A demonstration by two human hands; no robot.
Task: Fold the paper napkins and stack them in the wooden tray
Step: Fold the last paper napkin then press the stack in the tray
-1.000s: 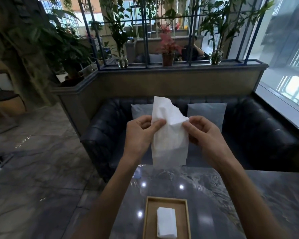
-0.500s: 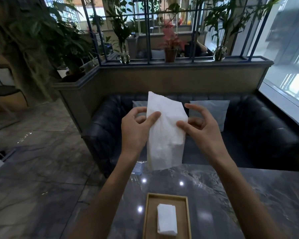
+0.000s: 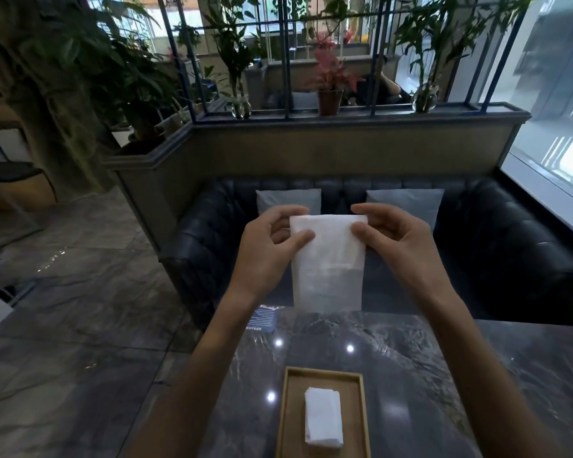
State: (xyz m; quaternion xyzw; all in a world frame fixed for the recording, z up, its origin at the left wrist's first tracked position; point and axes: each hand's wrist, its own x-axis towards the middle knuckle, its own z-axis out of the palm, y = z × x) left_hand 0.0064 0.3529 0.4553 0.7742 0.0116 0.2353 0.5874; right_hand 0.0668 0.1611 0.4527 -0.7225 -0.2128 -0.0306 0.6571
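I hold a white paper napkin (image 3: 328, 259) up in the air above the far edge of the dark marble table. My left hand (image 3: 268, 249) pinches its upper left corner and my right hand (image 3: 391, 239) pinches its upper right corner. The napkin hangs as a narrow upright strip with a straight, folded top edge. Below, near the table's front, lies the wooden tray (image 3: 286, 411), and a folded white napkin (image 3: 323, 416) rests flat inside it.
The marble table (image 3: 427, 375) carries a blue card (image 3: 263, 317) at its far left edge. Behind it stands a black leather sofa (image 3: 497, 242) with two pale cushions. A planter wall with potted plants rises beyond. Grey tiled floor lies to the left.
The napkin's crumpled upper part has been folded down, leaving a straight top edge. Both hands shifted to its top corners and spread slightly apart.
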